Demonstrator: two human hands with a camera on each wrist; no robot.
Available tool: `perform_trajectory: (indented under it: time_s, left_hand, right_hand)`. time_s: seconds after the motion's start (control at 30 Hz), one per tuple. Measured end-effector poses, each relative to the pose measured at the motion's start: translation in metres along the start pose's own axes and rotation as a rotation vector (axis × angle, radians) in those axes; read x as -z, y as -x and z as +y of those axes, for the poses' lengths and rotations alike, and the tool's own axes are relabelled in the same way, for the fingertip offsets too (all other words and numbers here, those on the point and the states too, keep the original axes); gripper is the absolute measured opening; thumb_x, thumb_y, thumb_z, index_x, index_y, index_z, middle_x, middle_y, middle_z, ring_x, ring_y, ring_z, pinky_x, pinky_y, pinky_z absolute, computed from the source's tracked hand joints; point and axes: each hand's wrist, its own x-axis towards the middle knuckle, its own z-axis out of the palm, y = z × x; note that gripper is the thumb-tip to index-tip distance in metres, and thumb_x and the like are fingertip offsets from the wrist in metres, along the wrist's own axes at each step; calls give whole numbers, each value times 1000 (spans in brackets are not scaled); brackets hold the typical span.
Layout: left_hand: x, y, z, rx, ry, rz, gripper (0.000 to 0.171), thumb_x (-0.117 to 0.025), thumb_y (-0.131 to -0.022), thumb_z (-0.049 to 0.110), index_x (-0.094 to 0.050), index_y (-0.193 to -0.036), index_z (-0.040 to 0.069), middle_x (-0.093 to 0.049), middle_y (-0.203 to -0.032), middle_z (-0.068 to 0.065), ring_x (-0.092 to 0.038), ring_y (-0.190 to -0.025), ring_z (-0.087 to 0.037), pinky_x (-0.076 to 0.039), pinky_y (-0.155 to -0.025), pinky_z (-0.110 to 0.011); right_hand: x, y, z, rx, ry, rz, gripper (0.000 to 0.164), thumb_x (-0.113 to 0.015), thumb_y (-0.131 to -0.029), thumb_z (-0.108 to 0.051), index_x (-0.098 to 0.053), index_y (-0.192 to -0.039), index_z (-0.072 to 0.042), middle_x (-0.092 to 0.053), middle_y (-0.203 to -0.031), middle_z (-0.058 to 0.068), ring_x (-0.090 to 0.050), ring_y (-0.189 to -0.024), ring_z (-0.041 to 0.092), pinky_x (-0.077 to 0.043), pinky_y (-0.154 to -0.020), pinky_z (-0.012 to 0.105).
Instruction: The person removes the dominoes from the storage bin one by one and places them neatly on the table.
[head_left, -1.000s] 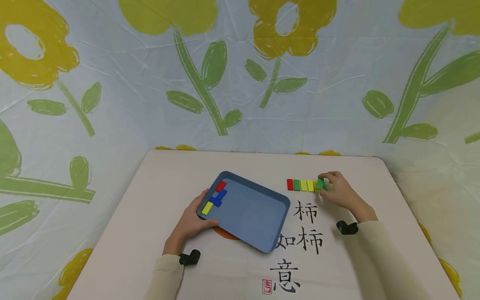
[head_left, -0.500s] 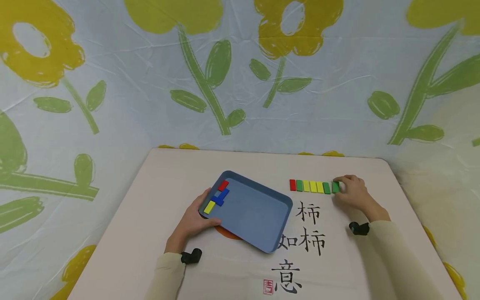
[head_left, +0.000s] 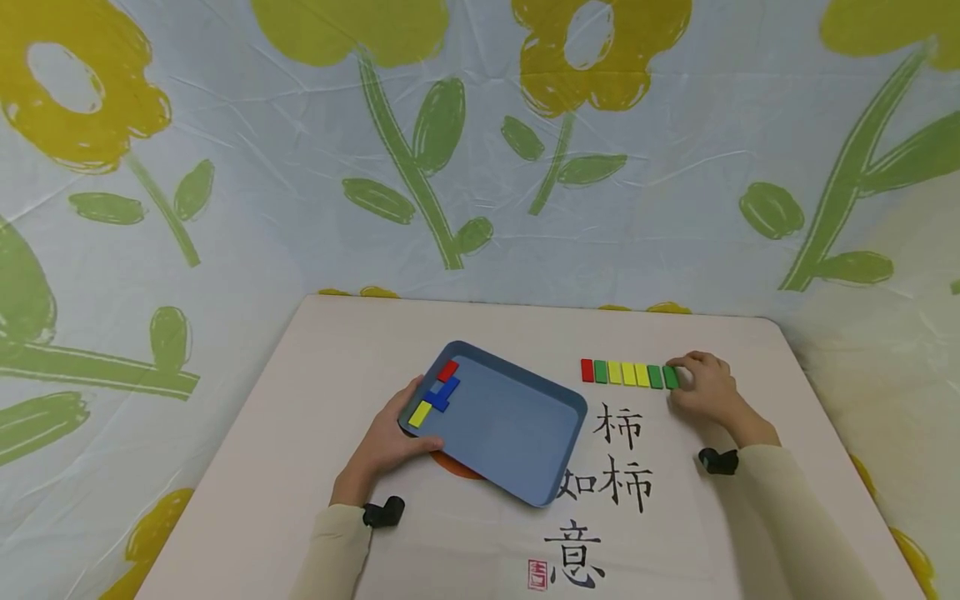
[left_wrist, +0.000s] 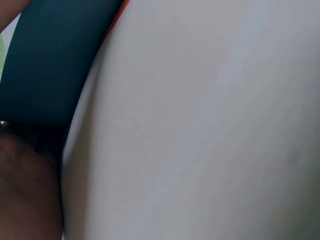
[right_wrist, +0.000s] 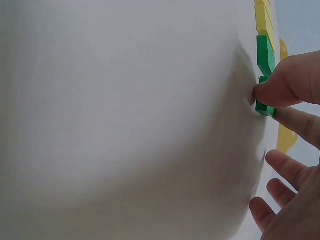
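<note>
My left hand grips the near-left corner of a blue-grey tray, its thumb over the rim. Inside the tray's left end lie a red block, blue blocks and a yellow block. At the far right, my right hand pinches a green block between thumb and index finger, the other fingers spread. That block is the right end of a row on the table: a red block, then green, several yellow and green blocks. In the left wrist view the tray's underside hides most fingers.
Black brush characters and a red seal mark are printed on the pale table covering. A flower-patterned cloth hangs behind the table. Each wrist wears a small black device.
My right hand has carried a green block rightward to the row's end and set it down, then slid it left against the neighbouring green block. My left hand still holds the tray.
</note>
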Motion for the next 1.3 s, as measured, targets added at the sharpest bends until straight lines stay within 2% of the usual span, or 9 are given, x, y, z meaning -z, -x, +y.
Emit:
perform_trajectory:
  time_s: [0.57, 0.83, 1.07, 1.3]
  left_hand:
    - [-1, 0, 0, -3, 10, 4, 114, -93, -71, 47, -25, -163, 40, -32, -168, -6, -33, -154, -35, -32, -119, -64]
    - [-1, 0, 0, 5, 21, 11, 114, -93, -71, 46, -26, -162, 42, -31, -168, -4, -31, -154, -33, -31, -120, -64]
    - [-1, 1, 1, 3, 44, 5, 113, -94, -71, 43, -26, -162, 44, -30, -169, -3, -29, -155, -34, -29, -121, -64]
    - [0, -1, -1, -13, 54, -3, 114, -94, -72, 42, -25, -163, 41, -30, -169, -1, -31, -154, -33, -29, -121, -63]
  right_hand:
    - [0, 0, 3, 3, -9, 0, 51, -65, -85, -16, -59, -134, -1, -34, -146, 42, -27, -132, 72, -30, -95, 84]
    - [5, 1, -4, 15, -46, 21, 65, -68, -85, -15, -48, -145, 0, -32, -148, 42, -26, -134, 69, -27, -99, 82]
    - [11, -4, -36, 60, -147, 42, 72, -68, -93, -18, -36, -154, 0, -28, -154, 40, -22, -140, 65, -29, -104, 81]
    - [3, -12, -93, 194, -211, 31, 76, -70, -95, -21, -32, -159, -2, -30, -158, 33, -28, -145, 54, -32, -110, 75]
